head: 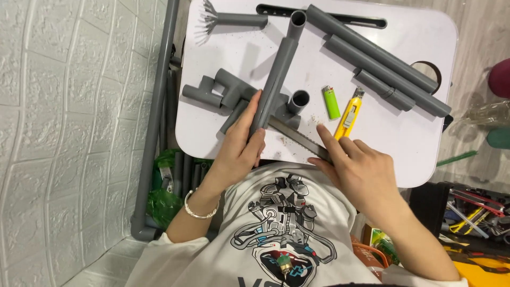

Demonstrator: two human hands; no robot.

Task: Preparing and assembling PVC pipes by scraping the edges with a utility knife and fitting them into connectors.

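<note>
My left hand (239,151) grips the near end of a long grey plastic pipe (279,72) that lies on the white table (419,37) and points away from me. My right hand (358,167) holds a toothed saw blade (295,135) whose tip rests against the pipe just beyond my left fingers. A grey pipe elbow fitting (298,101) stands right of the pipe, beside the blade. A green lighter (331,102) and a yellow utility knife (349,114) lie just beyond my right hand.
Several grey pipes (382,66) lie diagonally across the table's far right. More grey fittings (218,91) sit at the left, and a pipe with a frayed end (234,20) at the far left. A white textured wall (69,133) stands left; tools (473,212) lie on the floor at right.
</note>
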